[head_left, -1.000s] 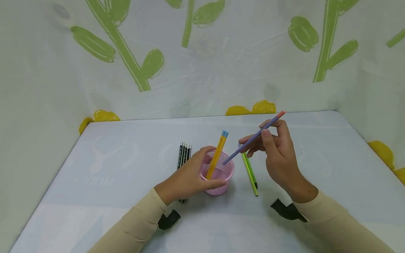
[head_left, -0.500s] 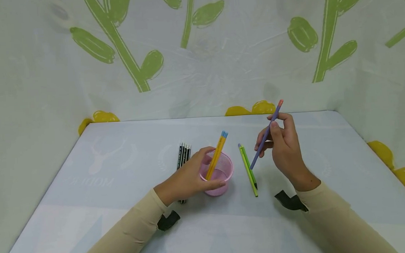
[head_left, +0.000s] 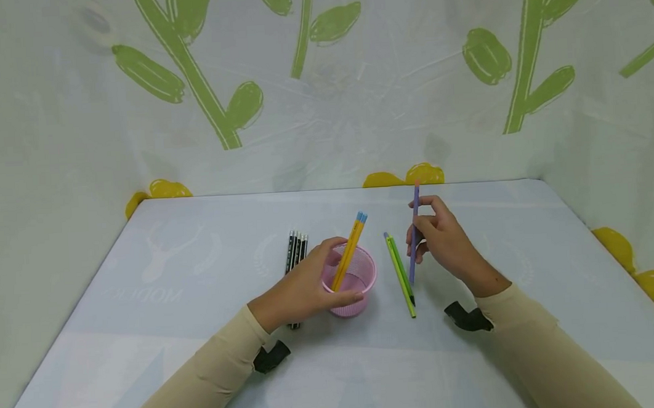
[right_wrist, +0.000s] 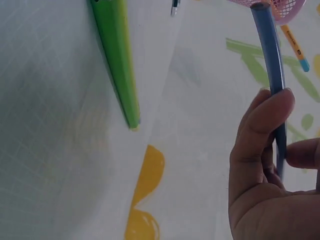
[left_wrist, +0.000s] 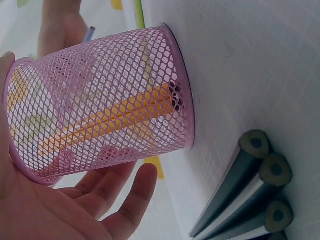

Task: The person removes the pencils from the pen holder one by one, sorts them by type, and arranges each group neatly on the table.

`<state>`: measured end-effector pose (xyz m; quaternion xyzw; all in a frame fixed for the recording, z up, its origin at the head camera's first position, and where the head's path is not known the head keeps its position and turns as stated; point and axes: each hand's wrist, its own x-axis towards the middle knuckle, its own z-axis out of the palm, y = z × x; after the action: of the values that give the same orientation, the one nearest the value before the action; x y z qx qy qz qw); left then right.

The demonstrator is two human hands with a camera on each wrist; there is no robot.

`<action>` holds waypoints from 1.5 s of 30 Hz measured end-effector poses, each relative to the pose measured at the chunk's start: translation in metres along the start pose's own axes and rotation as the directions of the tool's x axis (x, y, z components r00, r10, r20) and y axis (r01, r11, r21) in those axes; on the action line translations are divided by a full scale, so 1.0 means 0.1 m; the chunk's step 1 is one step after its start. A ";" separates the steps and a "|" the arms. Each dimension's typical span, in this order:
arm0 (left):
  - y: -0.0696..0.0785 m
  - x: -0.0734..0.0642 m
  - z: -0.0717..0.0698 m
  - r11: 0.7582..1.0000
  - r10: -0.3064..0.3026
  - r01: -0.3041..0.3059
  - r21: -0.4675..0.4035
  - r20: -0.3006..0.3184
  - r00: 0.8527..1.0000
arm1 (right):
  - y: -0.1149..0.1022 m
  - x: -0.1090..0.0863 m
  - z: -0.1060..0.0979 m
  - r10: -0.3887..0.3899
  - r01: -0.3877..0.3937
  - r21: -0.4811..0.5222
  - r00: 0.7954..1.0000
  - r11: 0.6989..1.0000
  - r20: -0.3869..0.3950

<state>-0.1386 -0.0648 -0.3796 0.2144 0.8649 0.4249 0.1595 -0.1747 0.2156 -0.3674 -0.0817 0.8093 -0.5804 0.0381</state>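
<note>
My left hand (head_left: 300, 285) holds a pink mesh pencil cup (head_left: 348, 309) round its upper part, thumb at the near side of the rim. Two yellow pencils (head_left: 349, 251) with blue ends lean inside the cup. To the right, my right hand (head_left: 445, 241) pinches a purple pencil (head_left: 416, 204), nearly upright, its flat lower end above the table. The same purple pencil (right_wrist: 272, 55) looks bluish in the right wrist view. Two green pencils (head_left: 400, 274) lie between the cup and my right hand. Whether the purple pencil touches them cannot be told.
Several black pencils (head_left: 296, 249) lie side by side left of the cup, partly hidden by my left hand; their ends (left_wrist: 275, 170) show in the left wrist view. A white patterned cloth (head_left: 202, 358) covers the table. A leaf-patterned wall (head_left: 388, 102) stands behind.
My right hand has moved the purple pencil away from the cup to the right, past the green pencils, and turned it from slanted to nearly upright. My left hand and the cup stay put.
</note>
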 end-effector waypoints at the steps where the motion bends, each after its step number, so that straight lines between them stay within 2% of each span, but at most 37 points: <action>1: 0.00 0.00 0.00 1.000 -0.001 0.001 -0.001 -0.002 1.000 | 0.01 0.01 0.00 0.025 -0.025 -0.010 0.999 1.000 0.020; 10: -0.01 0.00 0.01 1.000 0.013 -0.013 -0.010 0.002 1.000 | 0.11 0.09 -0.04 0.195 -0.179 -0.125 0.973 0.976 0.125; 18: 0.00 0.00 0.00 1.000 0.018 -0.018 -0.008 0.000 1.000 | 0.28 0.10 -0.09 0.261 -0.223 -0.218 0.951 0.950 0.164; 25: 0.00 0.00 0.01 1.000 0.026 -0.026 -0.018 0.004 1.000 | 0.36 0.10 -0.10 0.341 -0.276 -0.287 0.916 0.918 0.212; 29: 0.01 0.00 0.00 1.000 0.019 -0.019 -0.011 0.006 1.000 | 0.38 0.11 -0.10 0.374 -0.286 -0.347 0.901 0.893 0.221; 32: 0.01 0.00 0.00 1.000 0.019 -0.019 -0.010 0.005 1.000 | 0.39 0.11 -0.09 0.376 -0.275 -0.368 0.896 0.888 0.238; 45: -0.01 0.00 0.00 0.999 0.031 -0.031 -0.014 0.000 1.000 | 0.32 0.10 -0.03 0.395 -0.255 -0.466 0.889 0.847 0.231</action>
<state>-0.1389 -0.0656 -0.3804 0.2268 0.8584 0.4335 0.1544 -0.1875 0.2272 -0.3966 -0.0404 0.9005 -0.3546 0.2483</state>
